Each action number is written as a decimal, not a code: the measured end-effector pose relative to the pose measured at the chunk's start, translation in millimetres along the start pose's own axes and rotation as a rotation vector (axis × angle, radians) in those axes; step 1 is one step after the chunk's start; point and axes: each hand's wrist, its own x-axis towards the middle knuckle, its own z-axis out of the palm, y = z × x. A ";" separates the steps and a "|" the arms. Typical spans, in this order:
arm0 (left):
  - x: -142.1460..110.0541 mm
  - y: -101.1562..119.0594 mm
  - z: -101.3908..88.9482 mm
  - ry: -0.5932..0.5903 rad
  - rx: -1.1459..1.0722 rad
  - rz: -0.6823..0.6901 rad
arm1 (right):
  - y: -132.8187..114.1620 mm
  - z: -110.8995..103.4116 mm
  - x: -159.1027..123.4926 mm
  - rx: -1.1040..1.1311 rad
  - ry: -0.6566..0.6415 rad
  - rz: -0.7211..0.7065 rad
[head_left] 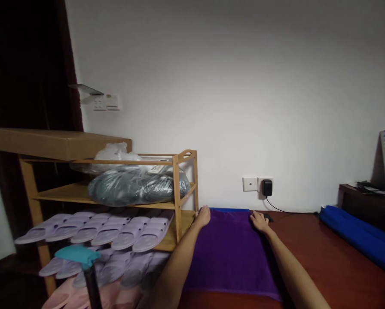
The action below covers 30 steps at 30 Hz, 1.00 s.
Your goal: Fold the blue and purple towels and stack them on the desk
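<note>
2 far corners of the purple cloth (234,254) meet the fingers, left hand (204,216) and right hand (259,221) about equally close, and the cloth spreads from them across the red-brown worktop (311,253) toward its near edge, long axis unclear at this slant. Fingers are bent on both sides, but I cannot tell whether they pinch the fabric. A blue strip (231,210) shows along the cloth's far edge, the wooden rack (177,201) crowds the left hand, a black object (269,218) lies just beside the right hand, and a folded blue cloth (356,235) lies well apart, right.
</note>
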 end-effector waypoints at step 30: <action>8.0 1.4 27.9 0.091 0.103 0.005 | -14.4 3.7 -5.8 -0.263 0.181 -0.039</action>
